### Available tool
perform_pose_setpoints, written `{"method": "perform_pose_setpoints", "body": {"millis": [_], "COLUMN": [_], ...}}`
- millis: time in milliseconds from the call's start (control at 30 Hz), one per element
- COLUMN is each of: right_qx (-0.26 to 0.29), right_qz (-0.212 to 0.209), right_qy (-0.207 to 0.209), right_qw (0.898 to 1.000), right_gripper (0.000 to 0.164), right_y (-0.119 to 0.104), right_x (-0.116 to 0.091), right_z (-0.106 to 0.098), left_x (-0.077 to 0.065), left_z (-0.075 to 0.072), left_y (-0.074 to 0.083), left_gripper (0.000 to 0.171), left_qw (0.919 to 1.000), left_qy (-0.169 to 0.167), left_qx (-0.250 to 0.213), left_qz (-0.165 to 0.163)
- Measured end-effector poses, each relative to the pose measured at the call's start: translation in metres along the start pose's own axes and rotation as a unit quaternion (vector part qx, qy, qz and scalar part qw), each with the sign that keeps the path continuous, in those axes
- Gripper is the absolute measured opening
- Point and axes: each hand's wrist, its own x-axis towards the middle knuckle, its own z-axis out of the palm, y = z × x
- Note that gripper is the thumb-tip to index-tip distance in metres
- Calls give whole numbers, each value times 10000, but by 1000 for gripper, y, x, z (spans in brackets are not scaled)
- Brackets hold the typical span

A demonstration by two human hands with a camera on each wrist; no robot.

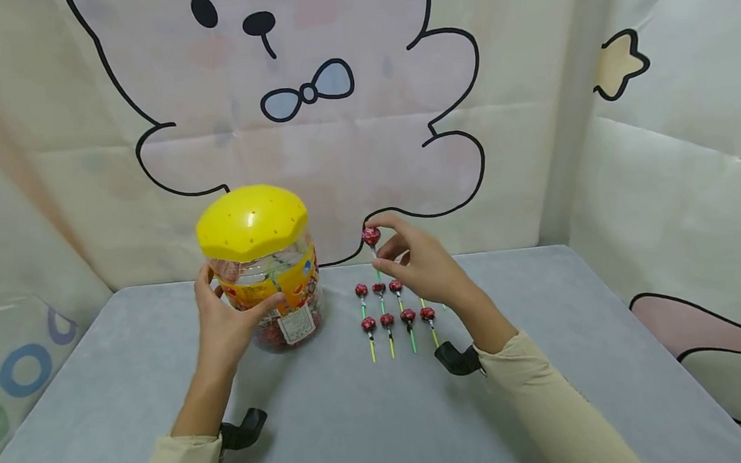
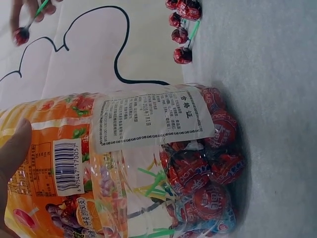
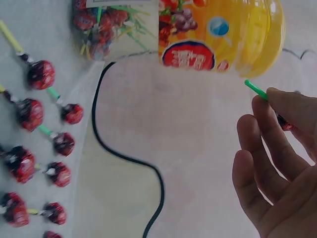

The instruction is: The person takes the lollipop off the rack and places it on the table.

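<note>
A clear plastic jar (image 1: 299,294) with a domed yellow lid (image 1: 252,222) stands on the left of the table, tilted slightly in the head view. My left hand (image 1: 225,331) grips its side, thumb across the orange label. Red-wrapped lollipops (image 2: 200,171) with coloured sticks show through the jar's wall. Above the table, my right hand (image 1: 427,260) pinches a lollipop (image 1: 371,236) with a red wrapper and a green stick (image 3: 256,89). Below that hand, several red lollipops (image 1: 368,325) lie in two rows, partly hidden by the hand and wrist.
A grey cloth covers the table (image 1: 358,426). Behind it hangs a pale backdrop (image 1: 532,141) with a cartoon bear, and more printed sheeting closes both sides. Black straps with a protruding piece (image 1: 457,359) sit on the wrists.
</note>
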Motion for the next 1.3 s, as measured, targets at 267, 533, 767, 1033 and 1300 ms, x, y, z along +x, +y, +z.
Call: {"method": "perform_pose_setpoints", "body": {"millis": [267, 533, 767, 1033, 1300], "right_qx": [91, 307, 364, 192, 54], "right_qz": [271, 482, 817, 1129, 1380], "right_qy": [-6, 25, -82, -54, -134], "right_qw": [9996, 9984, 9960, 9934, 9903], "right_gripper": [57, 57, 57, 58, 58], "right_y": [25, 39, 51, 67, 84], "right_x": [-18, -29, -37, -49, -62], "right_z": [-11, -18, -14, -17, -19], "left_x": [1, 2, 1, 4, 2], "left_z": [0, -1, -1, 0, 1], "left_y": [1, 1, -2, 0, -2], "left_gripper": [113, 112, 111, 110, 110], "left_qw": [10000, 10000, 10000, 10000, 10000], "left_qy": [-28, -43, -18, -30, -23], "left_qx": [-41, -51, -8, -16, -41], "left_qz": [-20, -9, -93, -40, 1]}}
